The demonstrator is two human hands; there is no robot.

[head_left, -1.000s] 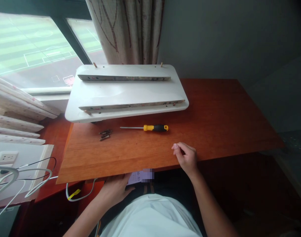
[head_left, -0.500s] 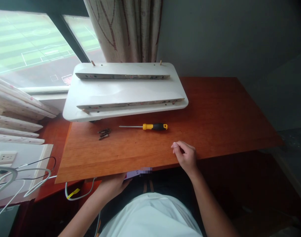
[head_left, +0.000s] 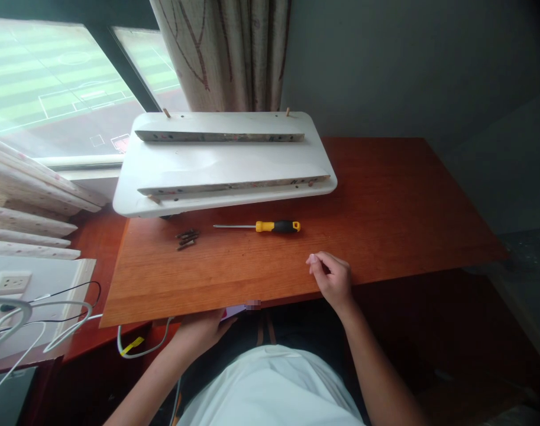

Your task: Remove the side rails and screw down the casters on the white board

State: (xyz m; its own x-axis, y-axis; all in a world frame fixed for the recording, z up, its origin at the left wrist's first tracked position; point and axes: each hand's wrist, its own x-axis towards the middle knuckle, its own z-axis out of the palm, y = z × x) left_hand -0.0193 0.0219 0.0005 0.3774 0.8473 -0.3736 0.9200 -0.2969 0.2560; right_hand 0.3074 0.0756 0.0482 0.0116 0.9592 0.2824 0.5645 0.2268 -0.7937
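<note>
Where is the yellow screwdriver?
In the head view, the screwdriver lies on the table in front of the white board, right of the small dark pieces.

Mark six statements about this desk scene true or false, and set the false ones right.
1. The left hand is at the near edge of the wooden tabletop. True.
2. The right hand, loosely curled, is apart from the yellow-and-black screwdriver and the dark screws. True.
3. The screwdriver's shaft points to the picture's right. False: it points left.
4. Two long strips run across the white panel. True.
5. The dark screws lie on the white panel. False: they lie on the tabletop.
6. The white panel lies between the screwdriver and the right hand. False: it lies beyond the screwdriver.
</note>
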